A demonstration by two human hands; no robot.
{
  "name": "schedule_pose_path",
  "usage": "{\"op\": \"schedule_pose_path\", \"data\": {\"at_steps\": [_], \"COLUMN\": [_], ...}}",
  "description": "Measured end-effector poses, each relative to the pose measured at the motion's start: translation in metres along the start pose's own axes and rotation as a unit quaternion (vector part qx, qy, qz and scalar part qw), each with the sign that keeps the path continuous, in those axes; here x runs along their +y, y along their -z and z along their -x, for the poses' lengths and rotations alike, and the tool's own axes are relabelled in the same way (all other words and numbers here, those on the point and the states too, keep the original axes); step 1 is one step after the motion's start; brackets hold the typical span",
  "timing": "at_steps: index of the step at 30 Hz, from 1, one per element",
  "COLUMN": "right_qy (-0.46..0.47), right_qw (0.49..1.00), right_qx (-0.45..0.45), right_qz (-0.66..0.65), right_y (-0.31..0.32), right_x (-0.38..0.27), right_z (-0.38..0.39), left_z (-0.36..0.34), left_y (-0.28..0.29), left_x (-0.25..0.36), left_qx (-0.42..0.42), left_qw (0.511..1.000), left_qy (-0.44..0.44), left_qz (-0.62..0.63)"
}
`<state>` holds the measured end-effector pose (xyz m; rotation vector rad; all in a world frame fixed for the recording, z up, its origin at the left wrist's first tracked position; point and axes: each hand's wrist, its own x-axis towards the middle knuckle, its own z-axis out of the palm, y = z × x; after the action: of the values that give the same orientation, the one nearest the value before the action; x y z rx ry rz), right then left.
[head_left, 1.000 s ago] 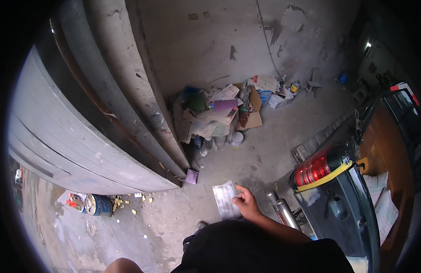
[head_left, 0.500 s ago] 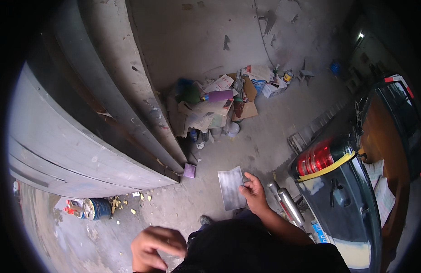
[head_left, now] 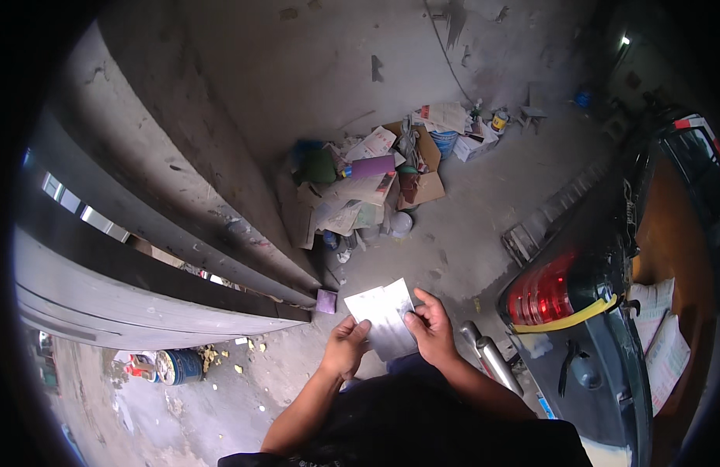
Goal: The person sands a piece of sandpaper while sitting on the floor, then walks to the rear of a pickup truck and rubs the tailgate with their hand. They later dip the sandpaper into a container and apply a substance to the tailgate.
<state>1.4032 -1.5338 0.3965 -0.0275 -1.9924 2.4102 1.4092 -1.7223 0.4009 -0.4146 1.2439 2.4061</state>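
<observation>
In front of my body I hold a pale rectangular sheet (head_left: pixel 383 315) with grey smears on it. What it is made of I cannot make out. My left hand (head_left: pixel 346 345) grips its left edge, thumb on top. On the opposite edge my right hand (head_left: pixel 433 328) is closed, its thumb pressing the sheet while the index finger sticks out. The sheet is tilted, and its lower end comes close to my dark clothes. Past my right arm stands a dark vehicle's rear corner with a red tail light (head_left: pixel 539 300), edged below with yellow tape (head_left: pixel 566 317).
Paper, cardboard and cans form a heap (head_left: pixel 367 183) by the wall. A purple block (head_left: pixel 326 301) lies at the foot of the grey door (head_left: pixel 142 303). Left of me is a blue bucket (head_left: pixel 178 366) beside yellow scraps. An exhaust pipe (head_left: pixel 496 362) juts out near my right forearm.
My left hand has come up from the lower left and taken hold of the sheet's left edge. The sheet now looks brighter and is tilted differently. My right hand keeps its hold.
</observation>
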Motion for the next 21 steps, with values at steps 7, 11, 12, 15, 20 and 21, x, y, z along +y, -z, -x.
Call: {"op": "schedule_pose_path", "data": {"at_steps": [7, 11, 12, 15, 20, 21], "right_qy": [0.065, 0.129, 0.148, 0.283, 0.33, 0.303], "right_qw": [0.995, 0.967, 0.959, 0.903, 0.786, 0.815], "right_qx": [0.007, -0.03, -0.044, -0.086, -0.251, -0.214], "right_qz": [0.075, 0.216, 0.238, 0.313, 0.458, 0.446], "right_y": [0.052, 0.058, 0.055, 0.052, 0.072, 0.075], "right_x": [-0.015, -0.034, -0.042, -0.043, -0.023, -0.02], "right_z": [-0.052, -0.062, -0.061, -0.069, -0.076, -0.079], "left_z": [-0.028, -0.045, -0.052, -0.068, -0.092, -0.098], "left_y": [-0.002, -0.038, -0.042, -0.066, -0.072, -0.075], "left_x": [0.023, 0.019, 0.013, 0.015, 0.038, 0.043], "left_qx": [0.086, 0.158, 0.169, 0.181, 0.135, 0.121], "left_qw": [0.988, 0.986, 0.983, 0.978, 0.971, 0.974], "left_qy": [-0.043, -0.048, -0.059, -0.106, -0.196, -0.191], "left_qz": [0.117, 0.04, 0.044, 0.016, 0.004, -0.008]}}
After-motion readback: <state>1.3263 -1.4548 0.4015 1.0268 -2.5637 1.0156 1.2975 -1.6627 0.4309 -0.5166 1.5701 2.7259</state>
